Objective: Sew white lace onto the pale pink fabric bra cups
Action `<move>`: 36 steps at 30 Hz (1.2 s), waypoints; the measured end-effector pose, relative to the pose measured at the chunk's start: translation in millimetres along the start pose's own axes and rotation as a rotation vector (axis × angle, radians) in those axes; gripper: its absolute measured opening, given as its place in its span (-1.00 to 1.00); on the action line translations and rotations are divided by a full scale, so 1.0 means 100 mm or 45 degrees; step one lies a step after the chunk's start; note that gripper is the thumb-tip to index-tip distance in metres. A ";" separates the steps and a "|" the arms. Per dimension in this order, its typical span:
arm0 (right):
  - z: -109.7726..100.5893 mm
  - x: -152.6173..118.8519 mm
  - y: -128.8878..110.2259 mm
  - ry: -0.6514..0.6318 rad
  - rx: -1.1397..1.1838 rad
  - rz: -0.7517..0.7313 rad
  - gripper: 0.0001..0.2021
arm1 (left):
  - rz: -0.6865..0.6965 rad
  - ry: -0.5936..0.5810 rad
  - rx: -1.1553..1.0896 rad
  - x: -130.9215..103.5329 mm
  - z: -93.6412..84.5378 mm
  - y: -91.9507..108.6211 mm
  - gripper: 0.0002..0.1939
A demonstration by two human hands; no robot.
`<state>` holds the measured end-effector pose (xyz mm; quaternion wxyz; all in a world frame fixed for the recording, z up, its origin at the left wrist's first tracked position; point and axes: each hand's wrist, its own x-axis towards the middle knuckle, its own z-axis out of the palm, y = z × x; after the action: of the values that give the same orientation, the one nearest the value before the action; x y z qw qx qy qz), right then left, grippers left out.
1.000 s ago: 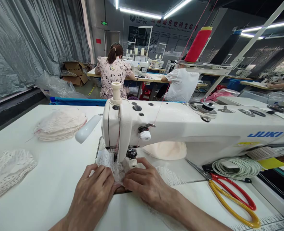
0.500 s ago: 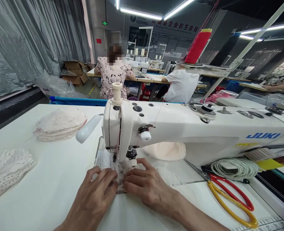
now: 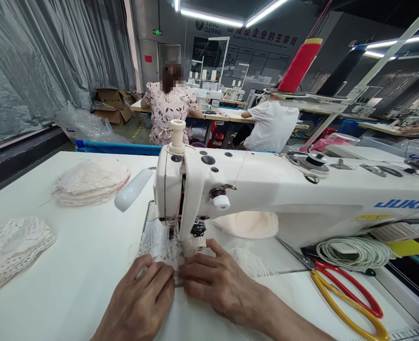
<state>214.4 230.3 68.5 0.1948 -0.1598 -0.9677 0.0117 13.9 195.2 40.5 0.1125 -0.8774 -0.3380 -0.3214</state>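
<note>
A strip of white lace (image 3: pixel 157 242) lies under the needle and presser foot of a white sewing machine (image 3: pixel 266 175). My left hand (image 3: pixel 141 293) is closed, its curled fingertips on the lace just in front of the foot. Close beside it, my right hand (image 3: pixel 220 279) is closed too, fingers bent onto the lace's right side and the forefinger raised near a white knob. Fringed lace (image 3: pixel 250 260) spreads out right of that hand. Behind, beneath the machine arm, rests a pale cup-shaped piece (image 3: pixel 252 223). My fingers partly hide the lace edge.
Stacked pale fabric pieces (image 3: pixel 92 182) and folded eyelet lace (image 3: pixel 15 251) lie on the left. A pale knee-shaped lever (image 3: pixel 134 189) juts from the machine. To the right are scissors (image 3: pixel 348 293) and coiled cord (image 3: pixel 355 252). Two people sit at machines ahead.
My left hand has drawn slightly back toward me, showing more lace left of the foot. My right hand stays on the lace. The whole view has shifted a little.
</note>
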 end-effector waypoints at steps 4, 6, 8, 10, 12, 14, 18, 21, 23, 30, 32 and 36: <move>0.01 -0.01 0.01 -0.009 0.052 0.015 -0.76 | -0.013 0.006 -0.003 0.02 -0.02 0.01 -0.63; 0.01 -0.01 0.01 -0.003 0.071 0.021 -0.76 | -0.019 0.007 0.008 0.02 -0.03 0.00 -0.63; 0.02 0.00 0.01 0.019 0.082 0.016 -0.76 | -0.017 -0.010 0.023 0.02 -0.03 -0.01 -0.63; 0.02 0.00 0.00 0.045 0.085 0.018 -0.76 | -0.009 -0.030 0.051 0.02 -0.02 -0.01 -0.64; 0.03 0.00 0.00 0.060 0.082 0.022 -0.76 | 0.003 -0.041 0.076 0.02 -0.02 -0.01 -0.66; 0.04 0.00 0.00 0.064 0.077 0.021 -0.77 | 0.014 -0.039 0.090 0.01 -0.02 -0.01 -0.67; 0.06 -0.01 0.01 0.058 0.072 0.023 -0.78 | 0.018 -0.023 0.084 0.00 -0.02 -0.02 -0.66; 0.07 0.00 0.01 0.041 0.062 0.024 -0.80 | 0.015 -0.008 0.078 -0.01 -0.02 -0.02 -0.67; 0.07 0.00 0.01 0.035 0.058 0.015 -0.80 | 0.009 -0.027 0.082 -0.01 -0.02 -0.02 -0.67; 0.07 0.01 0.00 0.028 0.032 0.030 -0.80 | 0.022 -0.149 0.207 0.01 -0.03 -0.02 -0.61; 0.07 0.01 0.00 0.048 0.041 0.023 -0.81 | 0.016 -0.139 0.165 0.02 -0.03 -0.02 -0.61; 0.10 0.02 0.00 0.086 0.075 0.073 -0.81 | 0.013 -0.098 0.115 0.00 -0.03 -0.03 -0.64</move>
<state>208.7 231.3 60.1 0.2315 -0.1821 -0.9548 0.0403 10.6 196.9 42.7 0.1407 -0.8848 -0.3517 -0.2713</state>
